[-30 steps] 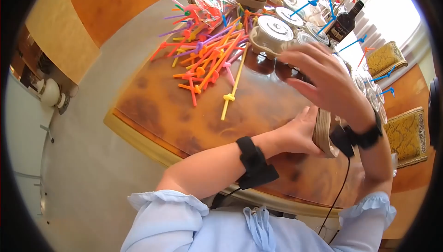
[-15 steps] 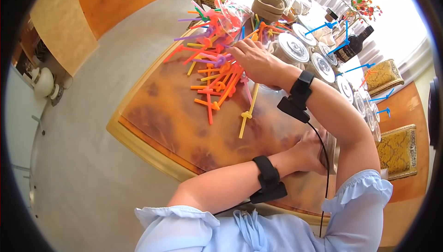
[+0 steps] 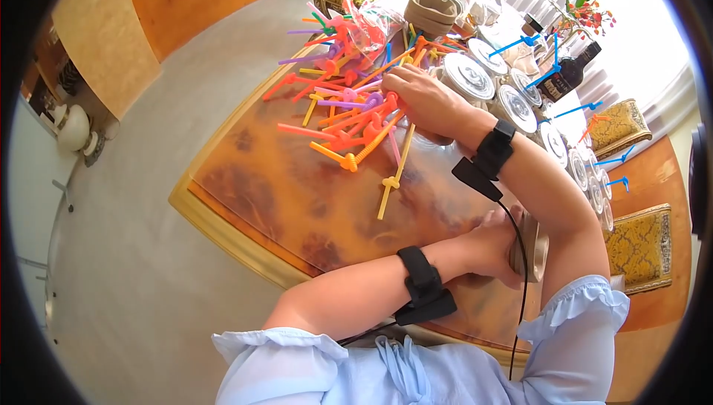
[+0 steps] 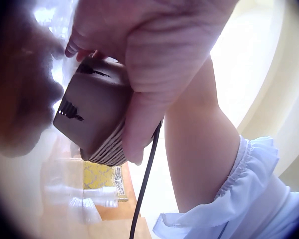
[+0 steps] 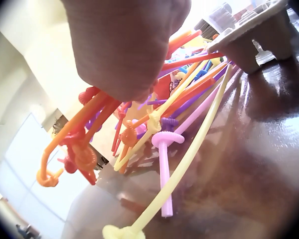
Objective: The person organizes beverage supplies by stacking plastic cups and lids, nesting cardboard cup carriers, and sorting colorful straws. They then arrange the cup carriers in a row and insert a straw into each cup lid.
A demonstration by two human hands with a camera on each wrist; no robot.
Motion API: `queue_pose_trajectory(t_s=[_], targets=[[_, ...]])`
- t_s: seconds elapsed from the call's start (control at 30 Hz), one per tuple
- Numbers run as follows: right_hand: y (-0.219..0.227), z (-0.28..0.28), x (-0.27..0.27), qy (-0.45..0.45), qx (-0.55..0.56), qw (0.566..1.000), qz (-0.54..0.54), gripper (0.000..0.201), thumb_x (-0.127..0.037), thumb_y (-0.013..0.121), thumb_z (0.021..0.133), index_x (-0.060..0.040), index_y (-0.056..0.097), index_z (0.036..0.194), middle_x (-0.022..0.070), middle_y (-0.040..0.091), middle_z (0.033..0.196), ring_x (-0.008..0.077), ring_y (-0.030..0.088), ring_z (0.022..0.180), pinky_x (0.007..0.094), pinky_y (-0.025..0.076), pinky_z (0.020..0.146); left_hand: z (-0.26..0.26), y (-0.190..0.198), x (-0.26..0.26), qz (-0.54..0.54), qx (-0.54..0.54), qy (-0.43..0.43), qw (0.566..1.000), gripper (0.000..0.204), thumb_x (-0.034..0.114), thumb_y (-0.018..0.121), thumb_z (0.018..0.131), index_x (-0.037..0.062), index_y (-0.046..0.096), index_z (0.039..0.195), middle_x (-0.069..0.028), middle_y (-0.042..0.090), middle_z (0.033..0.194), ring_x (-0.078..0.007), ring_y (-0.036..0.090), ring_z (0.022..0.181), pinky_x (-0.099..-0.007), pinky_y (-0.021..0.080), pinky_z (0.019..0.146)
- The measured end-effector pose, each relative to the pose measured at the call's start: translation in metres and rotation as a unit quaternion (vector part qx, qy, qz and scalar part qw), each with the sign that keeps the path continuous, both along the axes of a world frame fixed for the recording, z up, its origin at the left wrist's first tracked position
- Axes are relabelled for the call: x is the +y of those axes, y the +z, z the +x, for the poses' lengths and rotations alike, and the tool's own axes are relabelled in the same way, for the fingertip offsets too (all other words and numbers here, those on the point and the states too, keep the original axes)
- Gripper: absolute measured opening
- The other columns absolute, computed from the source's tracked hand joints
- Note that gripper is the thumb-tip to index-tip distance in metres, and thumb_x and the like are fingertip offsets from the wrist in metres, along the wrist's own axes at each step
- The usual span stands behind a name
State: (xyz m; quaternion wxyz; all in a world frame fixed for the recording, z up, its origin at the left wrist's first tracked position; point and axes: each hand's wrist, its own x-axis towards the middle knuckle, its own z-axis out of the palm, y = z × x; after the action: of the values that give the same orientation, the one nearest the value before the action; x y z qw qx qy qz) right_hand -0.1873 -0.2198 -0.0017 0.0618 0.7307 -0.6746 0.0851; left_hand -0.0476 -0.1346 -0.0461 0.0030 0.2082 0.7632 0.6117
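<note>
In the head view my right hand [image 3: 427, 102] grips a bunch of orange and red knotted drinking straws at the near side of the straw pile [image 3: 349, 97]. Seen from the right wrist, the gripped straws [image 5: 84, 157] stick out below the hand, with their knots hanging over the table. My left hand [image 3: 492, 247] holds a stack of grey-brown pulp cup carriers [image 3: 526, 253] on its side near the table's front. The thumb lies along the layered edges of the stack [image 4: 94, 112] in the left wrist view; the other fingers are mostly hidden behind it.
Lidded cups [image 3: 468, 77] stand right of the pile, some with blue straws [image 3: 546, 76]. A dark bottle [image 3: 570, 71] is behind them. Another carrier stack [image 3: 431, 13] and a clear plastic bag [image 3: 371, 30] sit at the back. One yellow straw [image 3: 391, 182] lies apart.
My right hand has moved left from above the left hand to the straw pile and taken hold of several orange and red straws, shifting them. My left hand still holds the carriers.
</note>
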Motion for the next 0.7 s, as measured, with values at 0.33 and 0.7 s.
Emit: queue_pose_trajectory(t_s=[0.33,0.7], targets=[[0.030,0.016,0.025,0.068,-0.160,0.983,-0.056,0.026,0.000,0.055,0.078,-0.0073,0.052,0.103,0.0130,0.055,0.105,0.0323,0.049,0.106,0.0410,0.039,0.092,-0.006,-0.006,-0.005,-0.005,-0.022,-0.057,0.998,0.125,0.035,0.085,0.053,-0.0085,0.006,0.139,-0.0320,0.029,0.135,-0.0398,0.031,0.127,-0.0368,0.027,0.107],[0.081,0.034,0.074,-0.054,-0.369,0.913,-0.163,0.019,-0.012,0.053,0.091,-0.0028,0.056,0.107,0.0053,0.064,0.085,0.0138,0.057,0.079,0.0298,0.045,0.076,-0.008,-0.015,0.002,-0.054,0.097,-0.009,0.994,0.107,0.044,0.082,0.060,0.0021,0.023,0.139,-0.0277,0.035,0.130,-0.0436,0.029,0.126,-0.0424,0.027,0.107]])
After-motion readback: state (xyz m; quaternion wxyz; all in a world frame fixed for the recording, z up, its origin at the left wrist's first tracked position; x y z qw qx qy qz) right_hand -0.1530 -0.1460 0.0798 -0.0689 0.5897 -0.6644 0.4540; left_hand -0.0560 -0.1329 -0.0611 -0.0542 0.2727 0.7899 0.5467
